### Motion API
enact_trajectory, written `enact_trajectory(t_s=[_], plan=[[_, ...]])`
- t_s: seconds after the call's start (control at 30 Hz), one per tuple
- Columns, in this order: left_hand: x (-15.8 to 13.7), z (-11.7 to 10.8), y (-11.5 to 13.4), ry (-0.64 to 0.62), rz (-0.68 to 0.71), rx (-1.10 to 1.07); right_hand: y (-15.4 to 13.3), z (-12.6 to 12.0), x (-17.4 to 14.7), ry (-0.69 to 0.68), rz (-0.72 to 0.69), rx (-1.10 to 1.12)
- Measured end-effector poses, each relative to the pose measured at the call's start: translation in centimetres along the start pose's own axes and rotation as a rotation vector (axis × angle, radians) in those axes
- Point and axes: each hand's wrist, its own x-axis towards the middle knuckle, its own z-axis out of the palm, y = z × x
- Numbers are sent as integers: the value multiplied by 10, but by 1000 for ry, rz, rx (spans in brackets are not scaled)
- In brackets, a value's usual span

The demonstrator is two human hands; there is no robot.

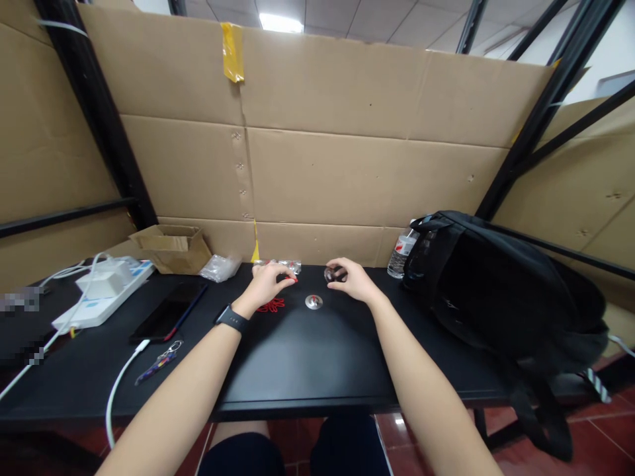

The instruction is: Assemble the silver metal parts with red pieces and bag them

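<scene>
My left hand [268,285], with a dark watch at its wrist, has thumb and forefinger curled together at a small red piece [296,279]. Whether that piece belongs to the red cord is too small to tell. Loops of red cord [272,305] lie on the black table just below this hand. My right hand [350,280] grips a small round, dark, see-through object [333,274] by its edge, raised near the table's back. Between the hands rests a shiny silver disc [313,302] with a bit of red at its middle.
At the back left are a cardboard box [173,250], a clear plastic bag [221,268] and a silvery packet [292,266]. A power strip [106,297], phone [169,314] and keychain [159,362] lie left. A water bottle [401,254] and black backpack [496,297] stand right.
</scene>
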Motion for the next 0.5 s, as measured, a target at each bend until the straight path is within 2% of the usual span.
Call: enact_trajectory(t_s=[0.13, 0.23, 0.5], plan=[[2, 8, 3, 123, 41, -62, -30, 34, 1, 58, -93, 156], [3, 13, 9, 167, 44, -116, -46, 52, -1, 95, -134, 170], [4, 16, 19, 142, 76, -217, -55, 57, -3, 152, -104, 232]])
